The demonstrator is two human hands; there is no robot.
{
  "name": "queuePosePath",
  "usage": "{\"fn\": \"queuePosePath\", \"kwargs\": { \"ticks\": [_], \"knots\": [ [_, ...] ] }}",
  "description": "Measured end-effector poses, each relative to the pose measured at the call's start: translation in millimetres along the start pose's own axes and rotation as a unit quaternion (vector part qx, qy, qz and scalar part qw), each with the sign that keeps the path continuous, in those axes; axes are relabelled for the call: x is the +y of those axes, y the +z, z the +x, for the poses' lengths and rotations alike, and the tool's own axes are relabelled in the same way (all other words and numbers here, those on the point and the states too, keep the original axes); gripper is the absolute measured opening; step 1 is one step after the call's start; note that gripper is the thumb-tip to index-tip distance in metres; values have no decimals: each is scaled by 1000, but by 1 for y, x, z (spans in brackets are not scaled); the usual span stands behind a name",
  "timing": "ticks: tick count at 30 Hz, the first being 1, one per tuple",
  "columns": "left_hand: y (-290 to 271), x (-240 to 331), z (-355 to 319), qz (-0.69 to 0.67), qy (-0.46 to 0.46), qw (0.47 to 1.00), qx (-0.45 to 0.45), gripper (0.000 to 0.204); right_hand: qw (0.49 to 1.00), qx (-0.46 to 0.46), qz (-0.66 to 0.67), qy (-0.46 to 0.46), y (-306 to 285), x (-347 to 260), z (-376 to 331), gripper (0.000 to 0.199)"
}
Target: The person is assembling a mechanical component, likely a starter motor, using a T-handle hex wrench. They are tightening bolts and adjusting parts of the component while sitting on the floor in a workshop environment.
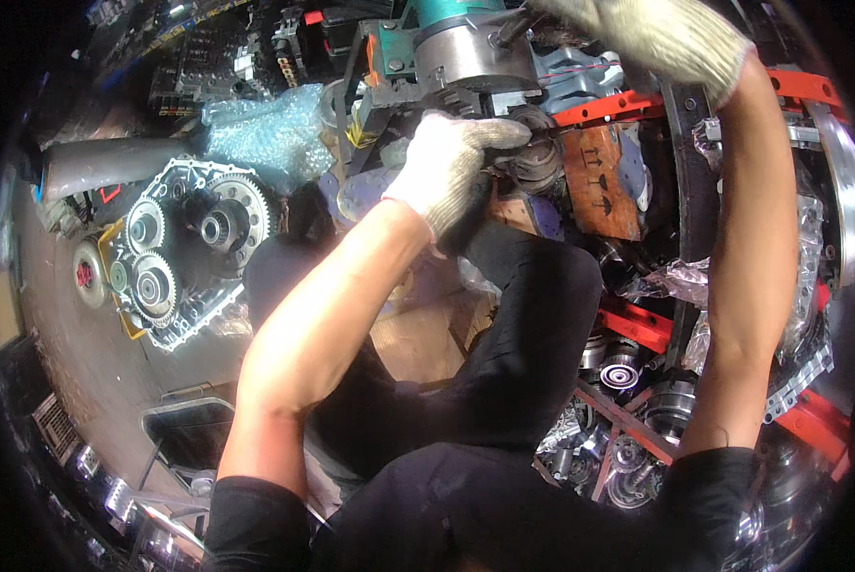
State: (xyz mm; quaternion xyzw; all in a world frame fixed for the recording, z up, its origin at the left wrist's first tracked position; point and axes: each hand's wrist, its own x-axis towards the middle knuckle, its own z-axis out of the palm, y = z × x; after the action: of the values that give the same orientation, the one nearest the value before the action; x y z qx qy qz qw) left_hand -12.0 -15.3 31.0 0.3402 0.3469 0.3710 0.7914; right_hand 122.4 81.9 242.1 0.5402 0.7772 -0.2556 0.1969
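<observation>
A grey metal chuck [475,62] stands at the top centre under a teal machine housing [451,11]. What looks like a chuck key [511,30] sticks out of its side toward the upper right. My right hand [651,38], in a cream knitted glove, reaches in from the right, its fingers closed at the far end of that key and partly cut off by the frame edge. Below the chuck is my left hand [451,162], gloved alike, closed with the forefinger pointing right; what it grips is hidden. Beside that fingertip sit round, worn metal parts [537,162].
A gear case with several gears [189,243] lies at left, near bubble wrap [265,133] and a grey cylinder [113,167]. An orange-brown block [599,181] stands right of centre. Red rack beams [637,324] and metal parts [628,467] fill the right side.
</observation>
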Motion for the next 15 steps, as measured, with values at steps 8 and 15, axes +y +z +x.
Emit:
{"fn": "queuePosePath", "kwargs": {
  "ticks": [8, 15],
  "knots": [
    [-3, -4, 2, 47, 36, 998, -25, 29, 975, 53, 55, -208, 14, -31, -2, 77],
    [-6, -9, 1, 245, 152, 957, -32, 27, 994, 88, -29, 60, 2, -43, -15, 72]
  ]
}}
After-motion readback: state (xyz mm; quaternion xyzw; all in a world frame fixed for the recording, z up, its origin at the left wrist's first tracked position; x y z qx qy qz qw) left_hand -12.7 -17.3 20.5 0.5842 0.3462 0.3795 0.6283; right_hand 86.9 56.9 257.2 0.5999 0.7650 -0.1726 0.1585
